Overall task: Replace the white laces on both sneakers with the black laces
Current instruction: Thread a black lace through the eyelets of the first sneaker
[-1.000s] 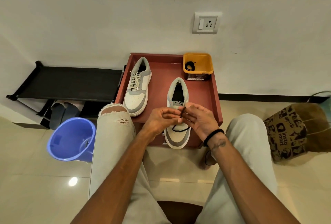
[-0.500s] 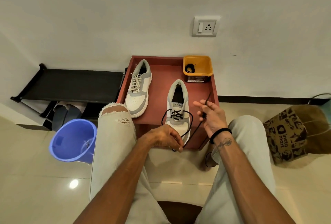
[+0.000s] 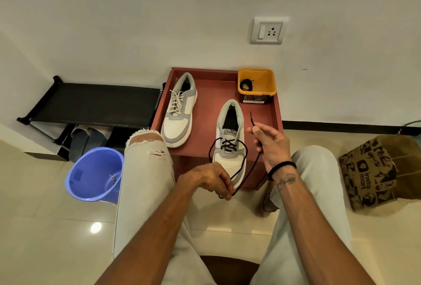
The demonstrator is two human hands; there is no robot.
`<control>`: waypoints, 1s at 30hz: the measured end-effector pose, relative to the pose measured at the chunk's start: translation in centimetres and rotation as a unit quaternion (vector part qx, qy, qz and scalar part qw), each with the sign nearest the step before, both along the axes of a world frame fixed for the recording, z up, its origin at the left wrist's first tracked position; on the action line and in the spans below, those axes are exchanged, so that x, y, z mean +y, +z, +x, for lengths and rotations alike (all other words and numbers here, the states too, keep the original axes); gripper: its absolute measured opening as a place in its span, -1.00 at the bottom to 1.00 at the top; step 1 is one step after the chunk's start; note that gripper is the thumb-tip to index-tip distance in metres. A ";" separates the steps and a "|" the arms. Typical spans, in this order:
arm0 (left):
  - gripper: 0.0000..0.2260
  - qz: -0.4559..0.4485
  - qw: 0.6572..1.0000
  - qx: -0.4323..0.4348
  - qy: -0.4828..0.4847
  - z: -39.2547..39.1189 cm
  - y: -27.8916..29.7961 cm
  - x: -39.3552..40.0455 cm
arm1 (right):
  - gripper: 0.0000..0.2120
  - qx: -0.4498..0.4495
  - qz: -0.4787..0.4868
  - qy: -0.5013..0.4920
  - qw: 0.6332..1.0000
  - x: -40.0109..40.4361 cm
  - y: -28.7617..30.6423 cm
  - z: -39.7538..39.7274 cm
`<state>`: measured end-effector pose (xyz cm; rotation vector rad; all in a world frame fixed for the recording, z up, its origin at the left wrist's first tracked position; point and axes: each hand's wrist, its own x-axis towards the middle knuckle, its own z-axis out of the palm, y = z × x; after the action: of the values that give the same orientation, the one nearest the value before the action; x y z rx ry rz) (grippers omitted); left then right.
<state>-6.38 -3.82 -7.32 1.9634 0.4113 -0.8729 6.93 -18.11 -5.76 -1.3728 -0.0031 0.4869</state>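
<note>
Two grey and white sneakers stand on a red-brown low table [image 3: 209,102]. The left sneaker [image 3: 178,111] carries white laces. The right sneaker [image 3: 230,139] has a black lace [image 3: 227,144] crossed through its lower eyelets. My left hand [image 3: 210,179] pinches one end of that lace below the toe, in front of the table edge. My right hand [image 3: 270,143] holds the other end raised beside the shoe, its tip sticking up. A second black lace [image 3: 246,85] lies coiled in an orange tub [image 3: 257,84] at the table's back right.
A blue bucket [image 3: 94,174] stands on the floor by my left knee. A black shoe rack [image 3: 91,105] with slippers beneath is at the left wall. A brown paper bag [image 3: 373,171] sits at the right. My knees flank the table.
My hands have parted from above the sneaker: the left drew its lace end down toward me, the right pulled its end out to the right, and the lace now shows through the eyelets.
</note>
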 end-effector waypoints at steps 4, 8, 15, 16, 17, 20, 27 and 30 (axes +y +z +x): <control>-0.90 -0.001 0.996 -0.052 0.075 -0.1 0.8 0.7 | -0.83 -0.017 -0.028 -0.012 0.999 0.4 -0.3 0.3; -0.84 0.073 0.934 -0.208 0.281 0.5 0.7 1.5 | -0.90 -0.078 -0.071 0.005 0.994 1.0 -0.6 0.1; -0.83 0.174 0.825 -0.332 0.424 2.1 -0.9 0.9 | -0.85 -0.277 -0.225 0.069 0.932 2.7 -1.5 -0.7; -0.81 0.189 0.821 -0.342 0.417 2.3 -1.3 0.9 | -0.88 -0.291 -0.233 0.071 0.925 2.9 -1.6 -0.8; -0.78 0.212 0.819 -0.350 0.403 2.4 -1.6 0.9 | -0.91 -0.300 -0.240 0.071 0.921 3.0 -1.7 -0.9; -0.72 0.241 0.813 -0.374 0.376 2.4 -2.0 0.7 | -0.95 -0.320 -0.260 0.073 0.908 3.5 -2.0 -1.0; -0.74 0.217 0.823 -0.381 0.361 2.4 -1.5 0.5 | -0.86 -0.360 -0.319 0.105 0.871 4.1 -2.7 -1.0; -0.75 0.206 0.827 -0.383 0.357 2.3 -1.4 0.4 | -0.92 -0.361 -0.326 0.104 0.868 4.3 -2.8 -0.9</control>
<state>-4.04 -3.40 -8.75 2.0937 0.8067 0.5301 5.99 -13.83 -8.54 -2.1762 -0.6598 0.1133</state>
